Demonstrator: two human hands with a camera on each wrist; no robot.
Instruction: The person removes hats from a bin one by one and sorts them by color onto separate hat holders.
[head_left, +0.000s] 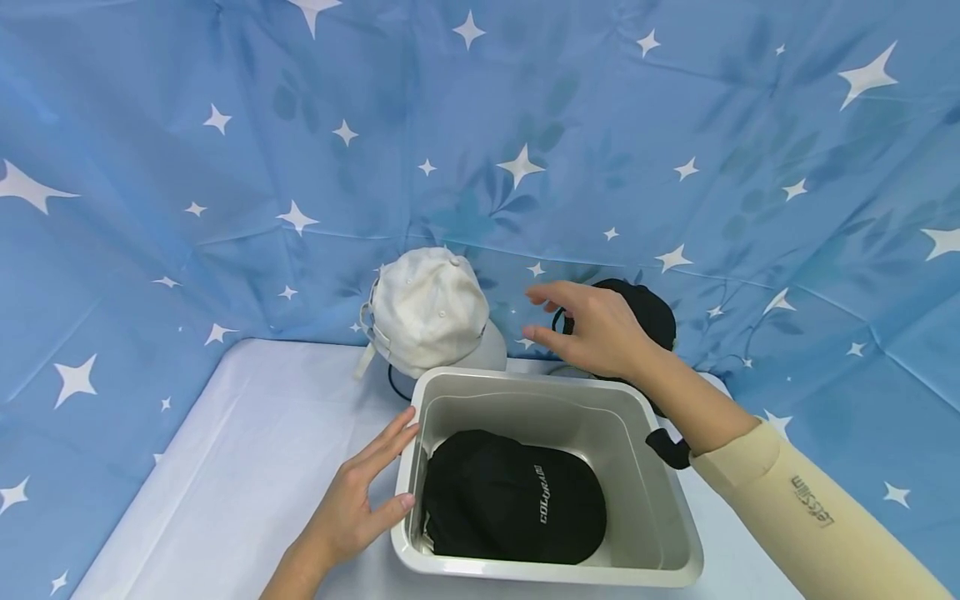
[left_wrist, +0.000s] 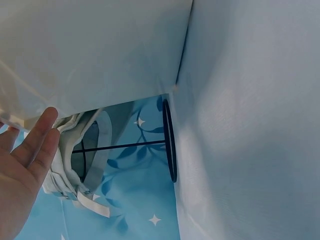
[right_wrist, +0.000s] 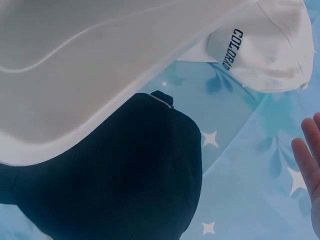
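A light grey plastic bin [head_left: 678, 533] stands on the table, a black baseball cap [head_left: 517, 500] lettered COLORADO lying inside it. My left hand [head_left: 360, 492] touches the bin's left rim with its fingers extended. In mid-air over the bin's back right is my right hand [head_left: 592, 329], thumb and fingers apart, holding nothing. Just behind it, partly hidden by the hand and forearm, is a second black cap [head_left: 647, 310], seen large as a dark cap [right_wrist: 145, 165] in the right wrist view. A white cap [head_left: 431, 312] sits behind the bin's back left corner.
The white cap is on a black wire stand [left_wrist: 125, 146], whose round base meets the table. A white cloth covers the table [head_left: 277, 417]. Blue star-patterned fabric [head_left: 465, 125] hangs close behind the caps and along both sides.
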